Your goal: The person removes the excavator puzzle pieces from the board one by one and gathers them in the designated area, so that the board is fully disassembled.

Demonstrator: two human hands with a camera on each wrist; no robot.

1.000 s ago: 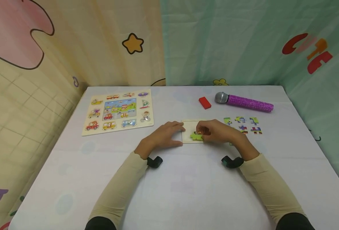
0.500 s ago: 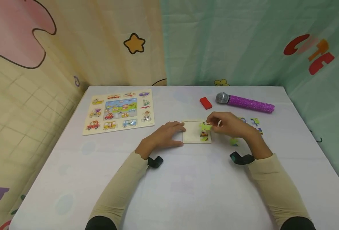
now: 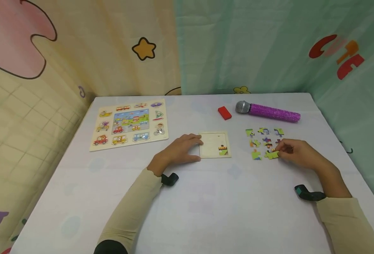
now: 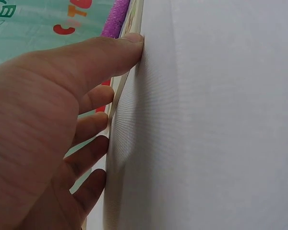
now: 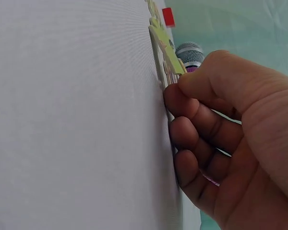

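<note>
In the head view, my left hand (image 3: 180, 150) lies at the left edge of a small pale puzzle tray (image 3: 209, 146). Its fingertips and thumb touch that edge, fingers fairly straight; the left wrist view shows the thumb (image 4: 105, 60) against the rim. A puzzle piece (image 3: 223, 150) with green and brown print sits in the tray's lower right corner. Off to the right, my right hand (image 3: 298, 153) pinches a green puzzle piece (image 3: 271, 154) between thumb and forefinger, low over the table. The right wrist view shows this green piece (image 5: 165, 48) tilted, its near end under the thumb.
Several loose puzzle pieces (image 3: 256, 155) lie in rough rows beside the right hand. Behind them are a purple glitter microphone (image 3: 274, 113) and a red block (image 3: 224, 113). A larger vehicle puzzle board (image 3: 129, 123) lies at the left on the white table (image 3: 187, 218).
My right hand has moved from over the tray rightward to the loose pieces, carrying the green puzzle piece. My left hand has stayed at the tray's edge.
</note>
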